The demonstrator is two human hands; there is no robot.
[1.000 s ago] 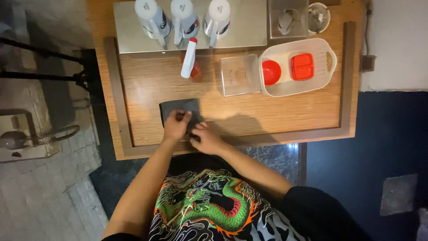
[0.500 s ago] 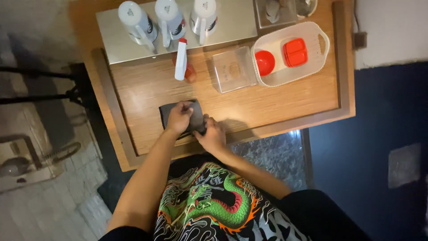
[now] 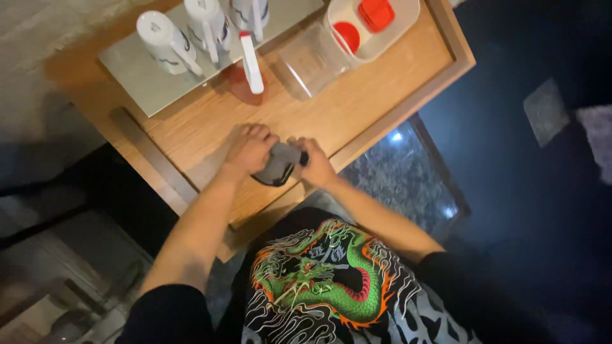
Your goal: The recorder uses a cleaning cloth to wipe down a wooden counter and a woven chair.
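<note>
You wear a black short-sleeved T-shirt (image 3: pixel 344 293) with a large green dragon printed on the chest, edged in orange and red with white swirling clouds around it. Your forearms are bare, with no watch or rings showing.

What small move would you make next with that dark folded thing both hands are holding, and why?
Probably lower it flat onto the wooden tray. Both the left hand and the right hand grip the dark grey flat wallet-like object, which sits tilted with one edge raised off the wood, so it looks unsettled.
</note>
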